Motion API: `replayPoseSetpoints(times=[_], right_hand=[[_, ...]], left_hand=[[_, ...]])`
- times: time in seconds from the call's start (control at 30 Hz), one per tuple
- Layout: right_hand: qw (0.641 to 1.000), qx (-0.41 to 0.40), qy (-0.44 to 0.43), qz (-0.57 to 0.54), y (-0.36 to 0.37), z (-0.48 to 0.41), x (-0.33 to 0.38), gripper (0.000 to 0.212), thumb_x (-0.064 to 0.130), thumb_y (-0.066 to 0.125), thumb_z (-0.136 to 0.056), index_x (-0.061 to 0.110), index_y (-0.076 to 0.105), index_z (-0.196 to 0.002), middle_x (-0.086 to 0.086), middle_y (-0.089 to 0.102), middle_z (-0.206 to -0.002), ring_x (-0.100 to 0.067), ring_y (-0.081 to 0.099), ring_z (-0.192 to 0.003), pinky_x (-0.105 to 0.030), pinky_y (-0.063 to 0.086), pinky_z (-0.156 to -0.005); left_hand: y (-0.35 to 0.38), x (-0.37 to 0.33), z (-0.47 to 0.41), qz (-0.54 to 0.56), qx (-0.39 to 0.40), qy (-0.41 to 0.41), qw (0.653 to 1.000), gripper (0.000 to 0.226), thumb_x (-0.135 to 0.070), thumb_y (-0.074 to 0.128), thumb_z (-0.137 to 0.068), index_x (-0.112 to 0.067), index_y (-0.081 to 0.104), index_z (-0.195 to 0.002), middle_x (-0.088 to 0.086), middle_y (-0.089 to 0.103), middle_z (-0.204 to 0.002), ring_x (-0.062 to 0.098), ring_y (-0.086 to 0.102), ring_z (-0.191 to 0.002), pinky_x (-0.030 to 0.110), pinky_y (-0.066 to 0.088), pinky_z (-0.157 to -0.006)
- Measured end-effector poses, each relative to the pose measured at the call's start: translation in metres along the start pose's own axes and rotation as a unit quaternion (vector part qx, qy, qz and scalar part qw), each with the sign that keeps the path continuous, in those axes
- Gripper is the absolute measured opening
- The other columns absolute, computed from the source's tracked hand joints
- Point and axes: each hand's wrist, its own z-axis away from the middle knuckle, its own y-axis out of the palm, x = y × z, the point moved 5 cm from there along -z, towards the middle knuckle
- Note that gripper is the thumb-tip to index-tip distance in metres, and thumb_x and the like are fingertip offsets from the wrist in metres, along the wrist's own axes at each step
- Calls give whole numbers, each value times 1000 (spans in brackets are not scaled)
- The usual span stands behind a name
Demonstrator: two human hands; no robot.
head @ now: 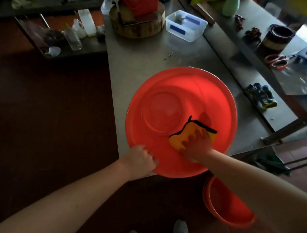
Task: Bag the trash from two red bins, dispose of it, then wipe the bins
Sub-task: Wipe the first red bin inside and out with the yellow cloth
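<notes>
1. The bin [217, 97] is sitting mouth-up on the near corner of the counter [142, 60]. Its near rim appears to be overhanging the edge, and no trash is showing inside.
2. My left hand [141, 159] is gripping the near-left rim, with the fingers curling over it to steady the bin.
3. My right hand [196, 146] is reaching inside with its fingers [200, 135] spread flat. They are pressing the cloth [174, 139] against the near inner wall, just beside the bin's round base.
4. Handling, as I am judging it: the bin looks like thin, smooth plastic, light and slightly flexible. A wiping push is likely to slide or tip it, so the rim is the place to hold.
5. The cloth is looking soft and limp, and it is bunching at its dark edge. A flat palm is spreading it better than a pinch would.
6. The second bin [228, 209] is standing on the floor [43, 109] below the counter corner, partly hidden by my right forearm. I cannot tell whether it has been wiped.
7. Surface: the counter is bare steel and probably giving little friction. A few crumbs are lying beyond the bin.
8. Room: the block [138, 26] and tub [186, 26] are sitting at the far end, well apart from the bin. Scissors [276, 61] and gloves [261, 96] are lying on the ledge to the right. The floor to the left is dark.
</notes>
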Motion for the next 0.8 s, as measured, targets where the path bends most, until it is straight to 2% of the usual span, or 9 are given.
replayPoseSetpoints(times=[0.1, 0.2, 0.27, 0.37, 0.5, 0.57, 0.7, 0.8], right_hand=[[987, 96, -14, -131, 6, 14, 44, 65, 62, 18, -99, 40, 13, -160, 1, 11, -169, -37, 3, -155, -62, -3, -119], [976, 129, -49, -167, 11, 28, 73, 64, 60, 13, -102, 38, 2, -161, 4, 2, -170, -37, 1, -155, -64, 2, -119], [977, 121, -50, -166, 15, 36, 72, 65, 63, 13, -101, 40, 1, -161, 6, 2, -170, -35, 1, -155, -61, 2, -119], [981, 108, -41, -156, 17, 47, 51, 66, 68, 10, -98, 44, 4, -159, 9, 4, -170, -28, 0, -156, -55, 0, -121], [997, 61, -28, -46, 17, 61, 4, 66, 69, 12, -96, 46, 15, -158, 6, 11, -169, -27, -1, -156, -53, -4, -121], [999, 48, -6, -17, 16, 67, -8, 65, 67, 15, -96, 44, 18, -158, 3, 14, -168, -30, 0, -155, -55, -5, -120], [994, 76, -7, -78, 15, 74, 21, 64, 62, 19, -98, 41, 13, -158, 2, 12, -168, -35, 1, -154, -62, -4, -117], [986, 97, -28, -131, 20, 67, 49, 66, 62, 17, -98, 40, 5, -159, 2, 8, -168, -38, 3, -154, -65, -1, -116]], left_hand=[[-1, -4, 0, 1, 6, 24, 1000, 48, -31, 21, -96, -24, 69, -98, -1, 74, -90, 20, 71, -81, 32, 55, -83], [0, -7, 1, -17, 26, 34, 999, 38, -30, 34, -92, -25, 71, -87, -4, 74, -80, 15, 70, -71, 28, 55, -72], [3, -8, 3, -14, 25, 29, 999, 28, -32, 46, -92, -25, 71, -84, -3, 73, -77, 15, 69, -68, 28, 55, -69], [5, -12, 5, -5, 12, 22, 1000, 37, -30, 35, -98, -20, 70, -94, 2, 74, -87, 21, 70, -76, 33, 55, -76], [3, -11, 7, -2, 9, 14, 1000, 30, -26, 39, -103, -14, 66, -103, 9, 73, -94, 26, 71, -84, 39, 55, -85], [-3, -12, 3, -14, 9, 19, 1000, 26, -24, 43, -102, -16, 67, -100, 6, 74, -91, 24, 72, -81, 36, 56, -82], [-9, -13, -1, -26, 6, 35, 999, 30, -37, 43, -100, -22, 69, -94, 0, 75, -86, 19, 72, -76, 30, 55, -78], [-5, -12, 0, -31, 12, 39, 999, 36, -38, 37, -103, -18, 67, -102, 5, 74, -94, 24, 72, -83, 35, 54, -83]])
